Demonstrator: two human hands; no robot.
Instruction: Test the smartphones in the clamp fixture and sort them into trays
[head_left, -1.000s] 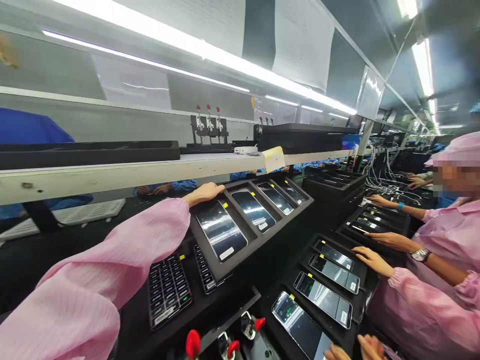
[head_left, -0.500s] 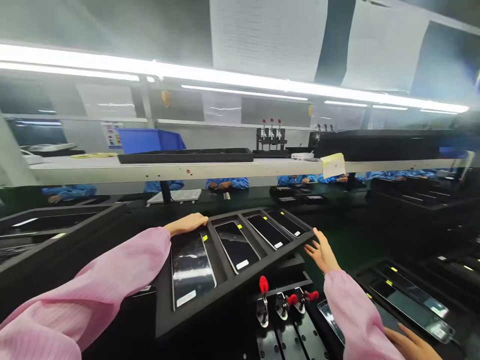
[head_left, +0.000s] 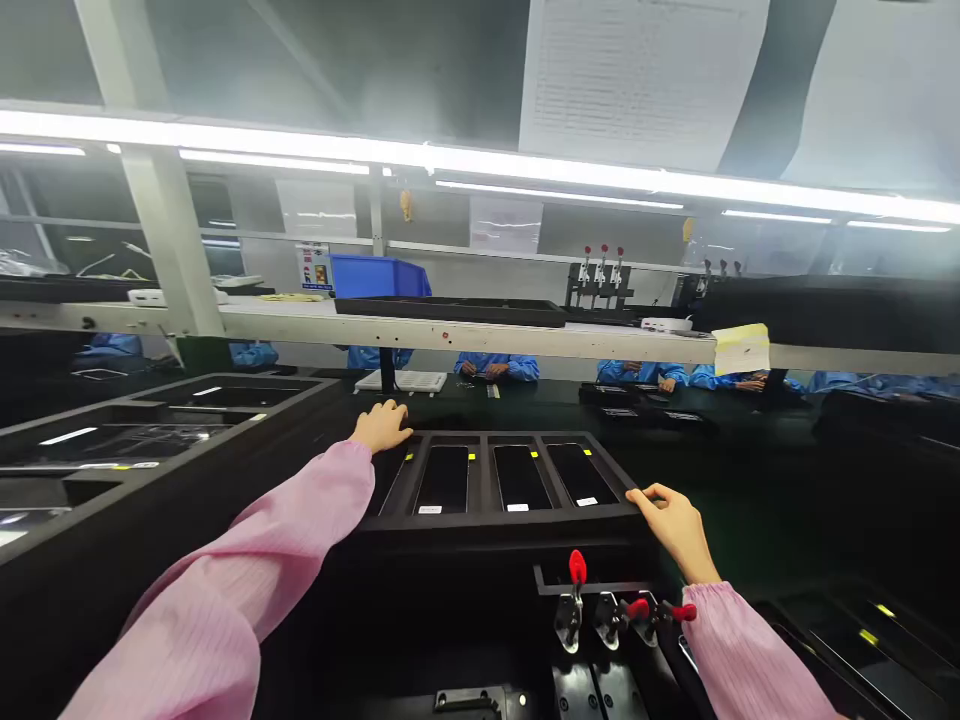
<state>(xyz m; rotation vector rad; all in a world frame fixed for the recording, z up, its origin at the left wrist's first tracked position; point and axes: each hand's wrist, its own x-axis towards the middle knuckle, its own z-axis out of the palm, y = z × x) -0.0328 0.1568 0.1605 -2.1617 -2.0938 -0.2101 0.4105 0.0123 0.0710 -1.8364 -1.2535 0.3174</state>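
Note:
A black tray (head_left: 495, 520) lies level in front of me, with several phones (head_left: 523, 478) in its compartments, each with a yellow tab and most with a white label showing. My left hand (head_left: 381, 427) grips the tray's far left corner, its fingers bent over the rim. At the near right corner, my right hand (head_left: 675, 522) has its thumb and fingers closed on the edge. My left hand and sleeve partly cover the leftmost phone. Below the tray stands a black fixture with red-tipped toggle clamps (head_left: 571, 605).
Another tray of phones (head_left: 161, 465) stands at the left. More phones (head_left: 874, 650) lie at the lower right. Above runs a white shelf (head_left: 465, 338) with a blue bin (head_left: 379, 275). Behind it, co-workers in blue sleeves (head_left: 499, 366) sit across the dark table.
The tray has gone from tilted to level, and my right hand has closed on its edge. The view has turned left. Another hand at the lower right is out of sight.

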